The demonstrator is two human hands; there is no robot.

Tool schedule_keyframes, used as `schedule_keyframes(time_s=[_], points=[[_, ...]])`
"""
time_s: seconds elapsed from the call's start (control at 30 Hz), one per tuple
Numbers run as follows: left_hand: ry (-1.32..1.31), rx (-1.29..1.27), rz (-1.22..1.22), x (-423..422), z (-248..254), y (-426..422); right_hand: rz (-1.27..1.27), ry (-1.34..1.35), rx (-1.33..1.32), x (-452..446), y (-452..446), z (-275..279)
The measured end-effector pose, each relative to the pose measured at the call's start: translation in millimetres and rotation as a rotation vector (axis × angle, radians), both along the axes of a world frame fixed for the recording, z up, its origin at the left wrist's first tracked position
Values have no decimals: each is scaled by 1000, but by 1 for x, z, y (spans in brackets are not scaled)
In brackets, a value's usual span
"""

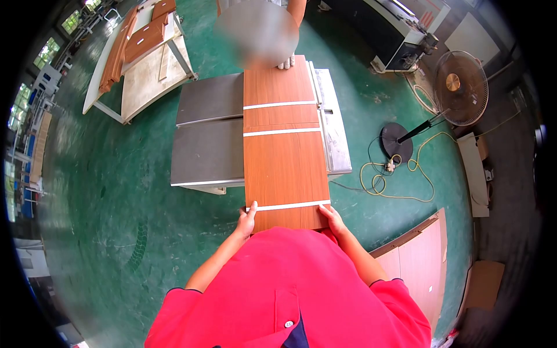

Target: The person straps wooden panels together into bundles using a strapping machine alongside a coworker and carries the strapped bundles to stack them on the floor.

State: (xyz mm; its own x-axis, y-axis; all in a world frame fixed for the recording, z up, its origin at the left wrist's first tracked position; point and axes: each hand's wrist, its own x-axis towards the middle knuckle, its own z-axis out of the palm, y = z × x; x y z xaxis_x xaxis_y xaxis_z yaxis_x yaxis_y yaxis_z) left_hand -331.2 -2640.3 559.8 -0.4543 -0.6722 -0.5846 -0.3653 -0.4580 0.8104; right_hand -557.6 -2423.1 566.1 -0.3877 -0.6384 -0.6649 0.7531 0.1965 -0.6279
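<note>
A long reddish-brown wood-grain panel [285, 168] with white strips across it stretches from my body over a grey table [209, 148]. My left hand [247, 219] grips the panel's left edge close to me, thumb on top beside a white strip. On the opposite edge my right hand [333, 219] holds on in the same way, thumb on the upper face. The fingers under the panel are hidden on both sides. At the far end, another person's gloved hand [286, 62] rests on the panel.
A standing fan [458, 87] is at the right, with a yellow cable [426, 197] looped on the green floor. Brown panels [145, 40] lie on a white-framed table at the far left. More boards [420, 255] lean at the lower right. A machine [383, 29] stands behind.
</note>
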Motion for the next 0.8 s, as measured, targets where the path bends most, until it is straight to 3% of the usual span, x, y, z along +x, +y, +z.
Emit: schedule_keyframes(time_s=[0.8], points=[[62,93,20,3,-6,0,21,39,-13,-4,6,-23]])
